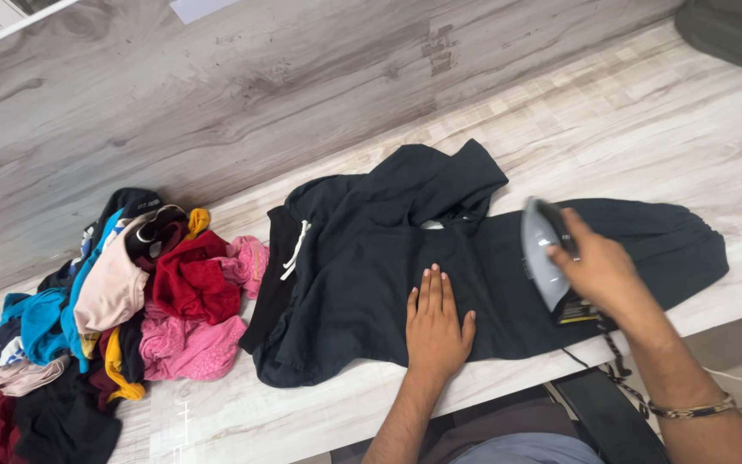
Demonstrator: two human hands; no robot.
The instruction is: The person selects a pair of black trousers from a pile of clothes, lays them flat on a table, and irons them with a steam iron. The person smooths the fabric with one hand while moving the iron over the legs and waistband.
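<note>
Hoodie (474,258) on table (646,129), clothes pile (122,301) to its left

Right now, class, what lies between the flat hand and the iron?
In the head view, only dark hoodie fabric lies between the left hand and the iron.

Dark navy hooded sweatshirt (371,258): lying spread flat across the pale wood-grain surface, hood folding over near the wall, one sleeve stretching out to the right, the left side bunching in soft folds, white drawstring showing at the left edge. Electric iron (547,253): grey soleplate, dark handle, tilting up on its side over the sleeve, soleplate facing left, patterned cord trailing down off the table edge from its rear, yellow label showing near its base
</note>
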